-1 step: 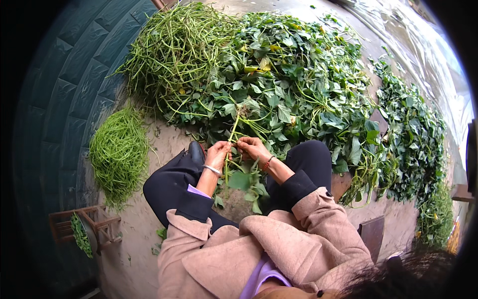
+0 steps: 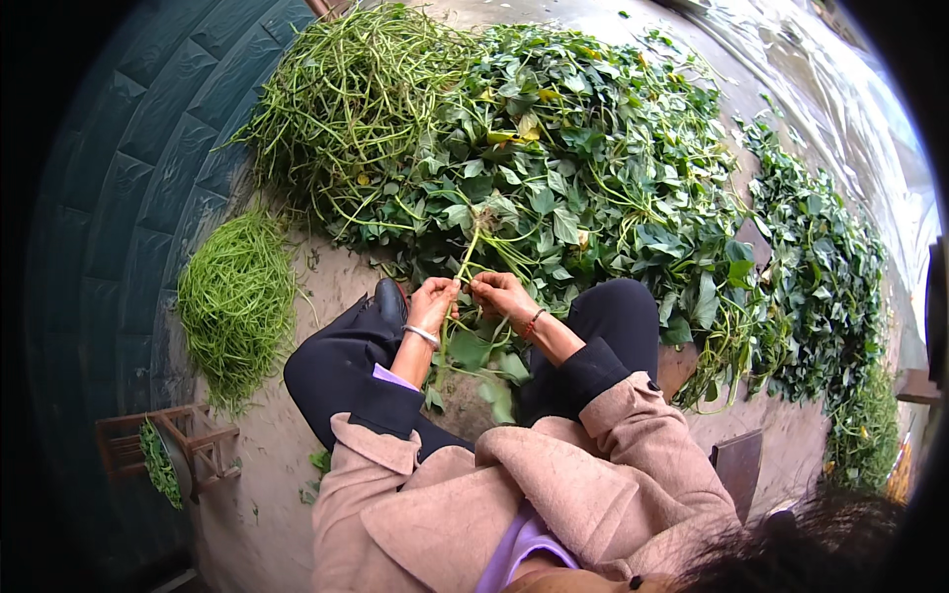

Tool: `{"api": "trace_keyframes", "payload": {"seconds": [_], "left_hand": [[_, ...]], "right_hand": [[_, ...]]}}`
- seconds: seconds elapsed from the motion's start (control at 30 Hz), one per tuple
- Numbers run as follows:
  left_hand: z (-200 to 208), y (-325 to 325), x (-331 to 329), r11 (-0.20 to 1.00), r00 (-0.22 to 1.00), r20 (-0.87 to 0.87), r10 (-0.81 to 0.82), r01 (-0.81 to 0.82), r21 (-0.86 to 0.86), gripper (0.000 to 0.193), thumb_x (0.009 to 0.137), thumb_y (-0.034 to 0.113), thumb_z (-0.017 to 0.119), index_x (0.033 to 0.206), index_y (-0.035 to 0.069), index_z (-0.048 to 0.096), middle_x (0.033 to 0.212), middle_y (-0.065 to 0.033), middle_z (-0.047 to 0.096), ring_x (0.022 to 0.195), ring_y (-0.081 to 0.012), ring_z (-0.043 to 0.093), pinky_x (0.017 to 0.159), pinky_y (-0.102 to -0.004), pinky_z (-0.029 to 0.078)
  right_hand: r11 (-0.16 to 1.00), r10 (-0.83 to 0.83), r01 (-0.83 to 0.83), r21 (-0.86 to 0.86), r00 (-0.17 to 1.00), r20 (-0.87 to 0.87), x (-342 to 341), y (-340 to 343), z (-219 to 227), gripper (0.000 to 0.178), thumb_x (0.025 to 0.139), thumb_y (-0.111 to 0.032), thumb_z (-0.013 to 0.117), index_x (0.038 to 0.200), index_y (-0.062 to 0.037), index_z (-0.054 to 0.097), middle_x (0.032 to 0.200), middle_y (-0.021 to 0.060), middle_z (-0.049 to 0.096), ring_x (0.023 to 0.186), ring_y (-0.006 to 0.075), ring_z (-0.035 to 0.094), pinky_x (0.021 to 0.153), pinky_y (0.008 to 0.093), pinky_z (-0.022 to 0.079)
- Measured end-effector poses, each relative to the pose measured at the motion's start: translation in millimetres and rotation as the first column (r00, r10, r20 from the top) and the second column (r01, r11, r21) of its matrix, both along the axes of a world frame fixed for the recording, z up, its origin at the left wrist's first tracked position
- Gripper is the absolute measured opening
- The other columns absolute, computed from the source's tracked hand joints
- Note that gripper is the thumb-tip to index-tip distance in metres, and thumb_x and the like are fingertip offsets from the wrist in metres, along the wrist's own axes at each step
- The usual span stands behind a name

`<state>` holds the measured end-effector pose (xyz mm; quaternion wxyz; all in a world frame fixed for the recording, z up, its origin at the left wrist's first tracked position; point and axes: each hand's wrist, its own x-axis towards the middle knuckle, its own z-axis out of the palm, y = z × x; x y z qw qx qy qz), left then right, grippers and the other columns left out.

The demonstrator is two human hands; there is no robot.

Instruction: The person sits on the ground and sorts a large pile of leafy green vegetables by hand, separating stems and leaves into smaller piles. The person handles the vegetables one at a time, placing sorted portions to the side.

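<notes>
Between my knees, my left hand (image 2: 434, 302) is closed round a leafy green vine (image 2: 470, 248). The vine's pale upper end with thin roots points away from me, and its leaves (image 2: 469, 350) hang below my hands. Close beside it, my right hand (image 2: 502, 297) pinches a thin green stalk of the same vine between thumb and fingers. The fingertips of both hands nearly touch, so the exact grip point is hard to see. Just beyond my hands lies a large heap of leafy vines (image 2: 583, 138).
A tangle of bare stems (image 2: 361, 94) adjoins the heap at the far left. Thin green stalks form a smaller pile (image 2: 237, 306) by the dark tiled wall (image 2: 124, 198). A wooden stool (image 2: 188, 450) lies at the left. More leafy vines (image 2: 816, 267) line the right side.
The leaves hanging below my hands have swung and spread to the right, toward my right knee. Both hands stay in almost the same place.
</notes>
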<state>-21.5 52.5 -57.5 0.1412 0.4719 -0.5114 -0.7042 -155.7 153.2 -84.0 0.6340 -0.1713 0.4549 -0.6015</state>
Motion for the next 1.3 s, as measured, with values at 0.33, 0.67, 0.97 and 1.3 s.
{"api": "trace_keyframes", "payload": {"seconds": [0.33,0.67,0.97,1.3], "left_hand": [[-11.4,-6.9,1.2,0.999,0.994,0.105,-0.007,0.002,0.051,0.022,0.094,0.018,0.054,0.106,0.002,0.062,0.071,0.0029,0.055,0.05,-0.0041,0.043,0.042,-0.0186,0.035],[-5.6,-40.1,10.0,0.873,0.951,-0.203,0.234,-0.114,0.474,0.026,0.096,0.021,0.051,0.109,0.0,0.059,0.075,-0.0009,0.05,0.06,-0.011,0.045,0.044,-0.0212,0.033],[7.0,-40.4,9.2,0.82,0.937,-0.246,0.248,-0.068,0.568,0.026,0.097,0.019,0.047,0.112,-0.001,0.056,0.081,-0.0037,0.052,0.064,-0.0109,0.044,0.045,-0.0187,0.032],[0.5,-47.0,8.6,0.74,0.879,-0.148,0.453,-0.278,0.612,0.025,0.097,0.016,0.048,0.11,-0.004,0.054,0.075,-0.0033,0.049,0.054,-0.0088,0.037,0.041,-0.0187,0.027]], "right_hand": [[0.988,0.139,-0.154,0.029,0.776,-0.615,53.5,10.4,2.4,0.022,0.09,-0.016,0.052,0.08,0.0014,0.058,0.063,0.0028,0.054,0.058,0.0103,0.047,0.053,0.0296,0.041],[0.99,0.024,-0.072,-0.12,0.934,-0.356,-44.3,28.9,54.3,0.01,0.093,-0.011,0.046,0.096,-0.0046,0.054,0.071,-0.0003,0.056,0.053,0.0057,0.044,0.047,0.0202,0.035],[0.945,-0.13,-0.215,-0.247,0.445,-0.886,10.2,25.6,50.5,0.016,0.081,-0.02,0.064,0.085,-0.0052,0.061,0.07,0.0131,0.061,0.063,0.0317,0.06,0.056,0.0411,0.047],[0.934,0.05,-0.351,-0.07,0.321,-0.946,45.6,30.8,42.5,0.017,0.082,-0.023,0.061,0.087,-0.0066,0.062,0.066,0.0154,0.061,0.062,0.037,0.059,0.055,0.0444,0.045]]}}
